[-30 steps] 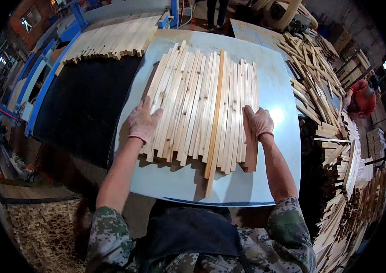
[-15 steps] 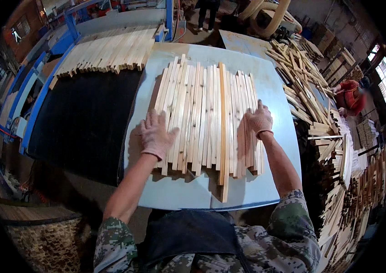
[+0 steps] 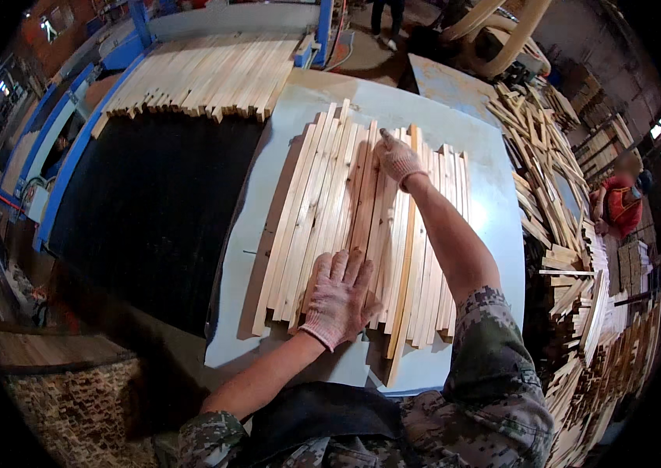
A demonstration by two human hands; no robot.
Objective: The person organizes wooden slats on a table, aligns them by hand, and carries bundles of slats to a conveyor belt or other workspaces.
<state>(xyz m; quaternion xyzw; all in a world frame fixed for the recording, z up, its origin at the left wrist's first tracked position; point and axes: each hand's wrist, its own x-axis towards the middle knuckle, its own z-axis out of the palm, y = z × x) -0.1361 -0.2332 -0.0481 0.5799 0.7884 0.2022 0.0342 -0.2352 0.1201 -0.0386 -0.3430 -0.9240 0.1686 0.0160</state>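
A row of pale wooden strips (image 3: 293, 234) lies side by side on a light blue tabletop (image 3: 489, 226), the ends uneven. One darker, yellowish strip (image 3: 401, 321) sticks out past the others toward me. My gloved left hand (image 3: 338, 303) rests open and flat on the near part of the row, fingers pointing away from me. Farther up, my gloved right hand (image 3: 401, 161) is closed over the far part of a strip left of the yellowish one. Its fingers are bent and pressed together, their undersides hidden.
Left of the table is a black belt (image 3: 159, 210) with more strips (image 3: 198, 78) at its far end, inside a blue machine frame (image 3: 85, 148). Loose wood is piled (image 3: 545, 148) on the right. A co-worker in red (image 3: 621, 207) stands beyond; another person's legs show at the back.
My left hand has slid right and nearer me onto the strips. My right hand has left the row's right edge, moved left and away, and closed over a strip. The strips now lean more.
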